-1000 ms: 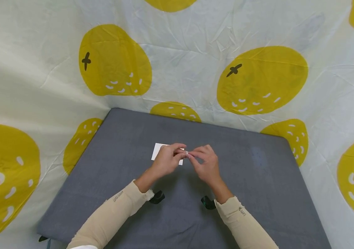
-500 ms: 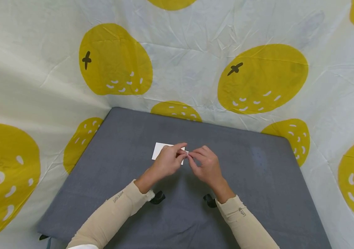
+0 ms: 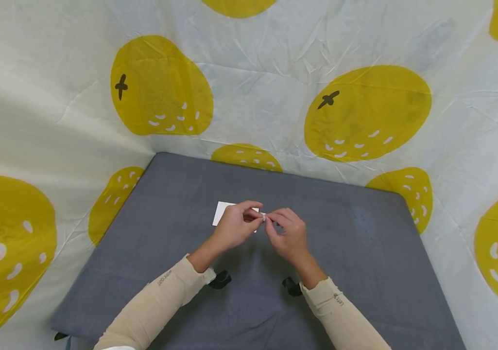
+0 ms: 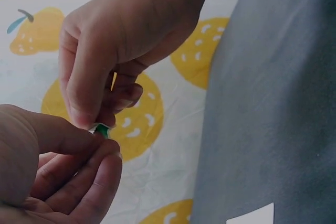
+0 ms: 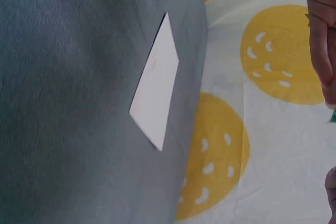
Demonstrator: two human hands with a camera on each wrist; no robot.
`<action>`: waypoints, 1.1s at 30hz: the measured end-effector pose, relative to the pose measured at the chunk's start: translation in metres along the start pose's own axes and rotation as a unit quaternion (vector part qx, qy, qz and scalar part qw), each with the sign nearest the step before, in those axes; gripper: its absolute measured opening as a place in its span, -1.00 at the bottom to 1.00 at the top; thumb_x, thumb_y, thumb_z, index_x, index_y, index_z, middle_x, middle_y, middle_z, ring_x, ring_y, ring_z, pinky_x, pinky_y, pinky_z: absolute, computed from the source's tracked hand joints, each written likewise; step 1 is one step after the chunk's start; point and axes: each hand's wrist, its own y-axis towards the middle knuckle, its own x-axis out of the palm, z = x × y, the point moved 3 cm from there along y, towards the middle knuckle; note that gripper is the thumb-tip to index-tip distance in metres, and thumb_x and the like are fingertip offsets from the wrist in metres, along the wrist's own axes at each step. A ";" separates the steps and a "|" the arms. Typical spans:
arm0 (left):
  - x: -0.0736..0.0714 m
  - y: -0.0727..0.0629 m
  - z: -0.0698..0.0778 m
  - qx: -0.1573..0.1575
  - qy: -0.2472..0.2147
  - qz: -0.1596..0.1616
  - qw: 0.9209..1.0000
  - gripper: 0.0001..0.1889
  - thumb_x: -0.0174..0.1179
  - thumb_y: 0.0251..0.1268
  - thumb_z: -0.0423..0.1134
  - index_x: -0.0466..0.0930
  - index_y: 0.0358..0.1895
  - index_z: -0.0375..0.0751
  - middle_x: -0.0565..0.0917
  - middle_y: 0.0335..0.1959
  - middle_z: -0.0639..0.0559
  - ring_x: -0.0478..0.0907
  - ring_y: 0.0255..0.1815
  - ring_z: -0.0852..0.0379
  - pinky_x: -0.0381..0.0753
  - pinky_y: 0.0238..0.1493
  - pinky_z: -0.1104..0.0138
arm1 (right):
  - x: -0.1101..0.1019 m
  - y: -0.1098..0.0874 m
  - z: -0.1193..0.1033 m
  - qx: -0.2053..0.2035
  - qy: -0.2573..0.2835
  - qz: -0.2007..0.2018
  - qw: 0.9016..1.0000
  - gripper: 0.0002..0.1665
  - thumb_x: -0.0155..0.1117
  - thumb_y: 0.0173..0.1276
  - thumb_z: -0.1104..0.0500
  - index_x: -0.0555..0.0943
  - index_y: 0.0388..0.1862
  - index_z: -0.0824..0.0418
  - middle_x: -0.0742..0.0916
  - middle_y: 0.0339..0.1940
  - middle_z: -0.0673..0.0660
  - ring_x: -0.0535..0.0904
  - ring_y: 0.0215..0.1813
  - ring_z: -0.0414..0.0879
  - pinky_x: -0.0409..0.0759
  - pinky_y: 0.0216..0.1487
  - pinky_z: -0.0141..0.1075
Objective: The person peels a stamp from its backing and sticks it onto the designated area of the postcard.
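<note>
My left hand [image 3: 233,226] and right hand [image 3: 290,234] meet above the middle of the table, fingertips almost touching. Both pinch a tiny thin white-and-green piece [image 4: 103,129] between thumb and fingers. Only its white upper edge and green lower part show in the left wrist view; its exact kind is too small to tell. Below and behind the left hand, a white card [image 3: 222,212] lies flat on the table, partly hidden by that hand. The right wrist view shows the whole card [image 5: 157,85], with fingertips and a bit of green [image 5: 334,115] at the right edge.
The table [image 3: 179,194] is covered in grey cloth. A white curtain [image 3: 257,87] with yellow fruit prints surrounds its back and sides. Dark wrist-camera mounts [image 3: 221,279] hang under both sleeves.
Both hands stay in nearly the same place, still pinching the tiny piece. The right fingertips shift slightly, and more of the white shows between the hands. The card has not moved.
</note>
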 end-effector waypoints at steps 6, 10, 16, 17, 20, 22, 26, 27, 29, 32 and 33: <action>-0.001 -0.001 0.000 -0.023 -0.038 0.002 0.999 -0.62 0.42 0.36 -0.27 0.68 0.18 -0.30 0.87 -0.17 -0.09 0.83 -0.16 0.01 0.80 -0.08 0.28 | 0.000 0.001 -0.003 0.043 0.037 0.015 0.998 -0.87 0.38 0.27 0.43 0.81 -0.37 0.28 0.76 -0.45 0.15 0.58 -0.46 0.02 0.56 -0.42 -0.21; -0.001 -0.004 0.001 -0.019 -0.044 0.010 0.999 -0.63 0.41 0.37 -0.26 0.68 0.18 -0.28 0.87 -0.16 -0.08 0.83 -0.17 0.02 0.80 -0.07 0.27 | -0.001 0.002 -0.004 0.056 0.063 0.024 0.996 -0.86 0.38 0.30 0.45 0.80 -0.37 0.29 0.75 -0.47 0.16 0.55 -0.48 -0.01 0.52 -0.46 -0.17; 0.001 -0.007 0.002 -0.006 -0.041 0.020 0.999 -0.64 0.41 0.37 -0.28 0.67 0.18 -0.28 0.87 -0.17 -0.08 0.83 -0.17 0.04 0.80 -0.05 0.28 | -0.002 0.003 -0.007 0.040 0.091 0.016 0.995 -0.85 0.37 0.32 0.49 0.77 -0.34 0.29 0.74 -0.46 0.17 0.50 -0.48 -0.08 0.49 -0.43 -0.27; 0.001 -0.008 0.002 -0.005 -0.040 0.021 0.999 -0.63 0.41 0.37 -0.27 0.67 0.18 -0.28 0.87 -0.17 -0.07 0.83 -0.17 0.04 0.80 -0.05 0.28 | -0.002 0.003 -0.007 0.036 0.094 0.011 0.995 -0.84 0.37 0.31 0.50 0.77 -0.33 0.29 0.73 -0.45 0.17 0.50 -0.46 -0.09 0.50 -0.41 -0.29; 0.001 -0.008 0.002 0.002 -0.034 0.026 0.999 -0.64 0.40 0.38 -0.28 0.66 0.19 -0.29 0.87 -0.16 -0.07 0.83 -0.15 0.03 0.80 -0.04 0.28 | -0.004 0.004 -0.005 0.033 0.111 -0.005 0.993 -0.85 0.42 0.28 0.51 0.76 -0.30 0.30 0.73 -0.42 0.18 0.51 -0.43 -0.09 0.50 -0.36 -0.31; 0.001 -0.007 0.003 0.008 -0.029 0.027 0.999 -0.63 0.39 0.39 -0.28 0.66 0.20 -0.29 0.87 -0.15 -0.07 0.83 -0.15 0.03 0.80 -0.04 0.28 | -0.004 0.004 -0.004 0.034 0.120 -0.012 0.992 -0.84 0.45 0.24 0.51 0.77 -0.27 0.31 0.74 -0.40 0.18 0.52 -0.42 -0.09 0.51 -0.35 -0.31; 0.000 -0.005 0.004 0.024 -0.015 0.024 0.999 -0.63 0.37 0.40 -0.30 0.65 0.21 -0.31 0.86 -0.14 -0.09 0.83 -0.15 0.00 0.81 -0.02 0.24 | -0.004 0.003 -0.002 0.014 0.108 -0.001 0.994 -0.77 0.49 0.16 0.55 0.79 -0.26 0.31 0.75 -0.39 0.19 0.54 -0.43 -0.06 0.54 -0.38 -0.29; 0.000 -0.005 0.004 0.029 -0.011 0.023 0.999 -0.63 0.37 0.40 -0.31 0.65 0.21 -0.31 0.86 -0.14 -0.09 0.83 -0.15 0.00 0.81 -0.01 0.23 | -0.004 0.003 -0.002 0.006 0.096 0.004 0.995 -0.76 0.48 0.15 0.56 0.79 -0.25 0.31 0.76 -0.39 0.19 0.55 -0.43 -0.06 0.56 -0.39 -0.29; -0.001 -0.004 0.006 0.041 -0.006 0.026 0.999 -0.64 0.37 0.40 -0.33 0.65 0.21 -0.33 0.86 -0.15 -0.10 0.83 -0.14 -0.02 0.81 0.01 0.19 | -0.004 0.003 -0.003 -0.012 0.059 0.011 0.998 -0.76 0.46 0.16 0.55 0.78 -0.25 0.30 0.76 -0.41 0.17 0.57 -0.44 -0.07 0.58 -0.40 -0.29; -0.001 -0.003 0.009 0.057 -0.002 0.033 0.998 -0.65 0.36 0.39 -0.36 0.65 0.19 -0.35 0.86 -0.17 -0.11 0.83 -0.13 -0.03 0.80 0.02 0.17 | -0.003 0.003 -0.004 -0.033 0.002 0.015 0.999 -0.82 0.43 0.21 0.50 0.76 -0.24 0.31 0.75 -0.43 0.16 0.61 -0.44 -0.09 0.62 -0.42 -0.27; -0.001 -0.003 0.010 0.063 -0.001 0.036 0.997 -0.66 0.36 0.39 -0.37 0.65 0.18 -0.36 0.86 -0.19 -0.12 0.84 -0.13 -0.03 0.80 0.02 0.18 | -0.003 0.003 -0.004 -0.039 -0.014 0.015 0.999 -0.85 0.41 0.23 0.48 0.75 -0.25 0.32 0.74 -0.44 0.15 0.61 -0.44 -0.09 0.62 -0.43 -0.26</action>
